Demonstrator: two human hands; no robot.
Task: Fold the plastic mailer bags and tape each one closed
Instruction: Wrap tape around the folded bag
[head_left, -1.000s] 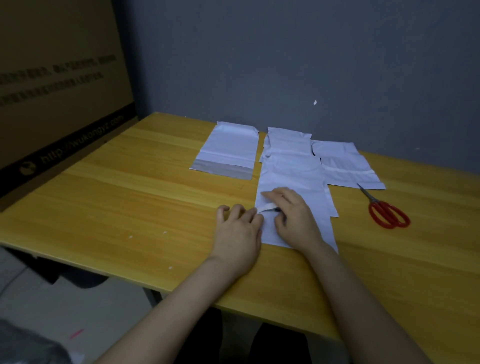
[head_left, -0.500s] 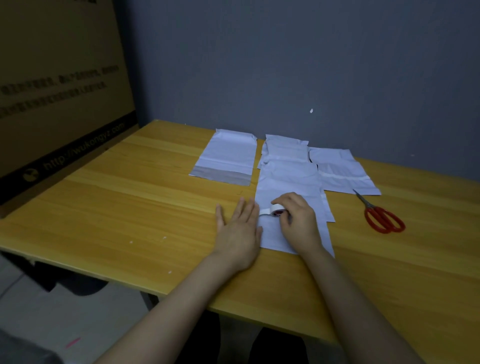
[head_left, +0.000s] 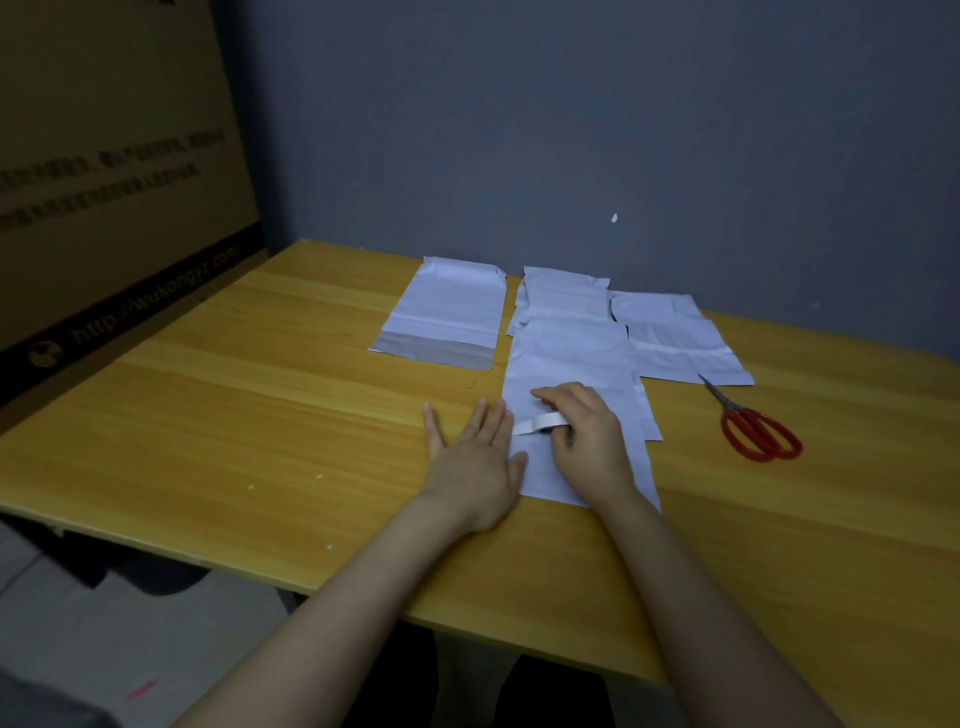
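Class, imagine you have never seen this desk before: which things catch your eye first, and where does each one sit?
The red-handled scissors stand out, lying on the wooden table at the right. In the middle, white mailer bags are spread near the grey wall. Nearest, the left hand lies flat beside the closest bag while the right hand has a grip on a white tape roll on it.
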